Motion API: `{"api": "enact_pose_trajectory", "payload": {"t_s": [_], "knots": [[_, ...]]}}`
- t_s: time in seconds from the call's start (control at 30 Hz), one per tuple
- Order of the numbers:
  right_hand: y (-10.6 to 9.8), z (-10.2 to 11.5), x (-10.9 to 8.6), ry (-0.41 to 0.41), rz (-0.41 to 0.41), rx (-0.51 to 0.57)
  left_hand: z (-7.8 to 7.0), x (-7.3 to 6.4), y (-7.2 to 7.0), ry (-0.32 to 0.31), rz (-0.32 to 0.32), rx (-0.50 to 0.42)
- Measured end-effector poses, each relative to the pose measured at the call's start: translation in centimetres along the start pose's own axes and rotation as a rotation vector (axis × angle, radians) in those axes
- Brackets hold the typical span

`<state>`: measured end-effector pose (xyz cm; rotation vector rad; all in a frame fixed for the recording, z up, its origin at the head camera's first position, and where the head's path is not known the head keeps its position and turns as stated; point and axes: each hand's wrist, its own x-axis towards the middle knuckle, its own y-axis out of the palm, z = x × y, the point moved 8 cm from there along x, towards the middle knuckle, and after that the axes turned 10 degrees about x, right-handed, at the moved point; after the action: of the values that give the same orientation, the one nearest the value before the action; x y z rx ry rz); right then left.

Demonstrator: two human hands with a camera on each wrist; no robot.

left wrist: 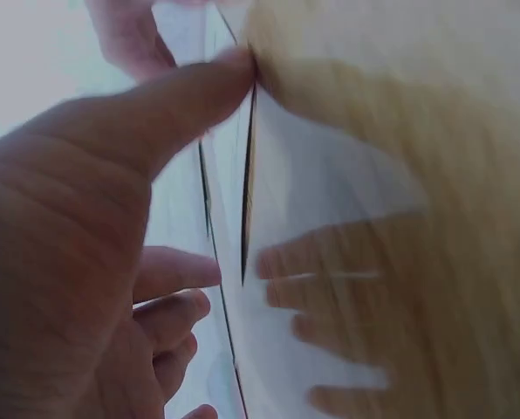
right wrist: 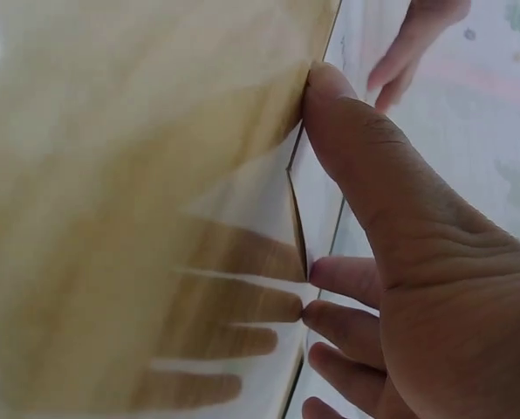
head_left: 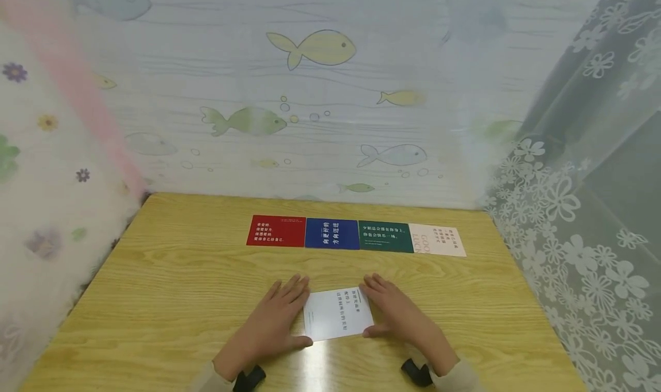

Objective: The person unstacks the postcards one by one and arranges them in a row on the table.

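A white card with dark printed characters lies near the table's front, between both hands. My left hand is at its left side, thumb tip by the near corner and fingers stretched toward the far corner. On the opposite side, my right hand touches the card's right edge, with the thumb at the near corner and the fingertips at the far one. Both wrist views show the card's thin edge, between the left thumb and fingers, and likewise beside the right thumb.
Farther back, a red card, a blue card, a green card and a pale pink card form a row. The wooden table meets a fish-patterned curtain behind; a lace curtain hangs at right.
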<state>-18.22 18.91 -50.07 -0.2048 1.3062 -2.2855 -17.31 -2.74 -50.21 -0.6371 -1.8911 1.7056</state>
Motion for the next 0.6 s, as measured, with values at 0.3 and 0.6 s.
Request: {"api": "enact_pose_trajectory", "payload": {"t_s": [0.3, 0.6], "knots": [[0.5, 0.33, -0.74, -0.023, 0.011, 0.001, 0.84, -0.06, 0.34, -0.02, 0.051, -0.109], [-0.22, -0.24, -0.94, -0.023, -0.022, 0.022, 1.03, -0.09, -0.02, -0.044, -0.012, -0.154]]}}
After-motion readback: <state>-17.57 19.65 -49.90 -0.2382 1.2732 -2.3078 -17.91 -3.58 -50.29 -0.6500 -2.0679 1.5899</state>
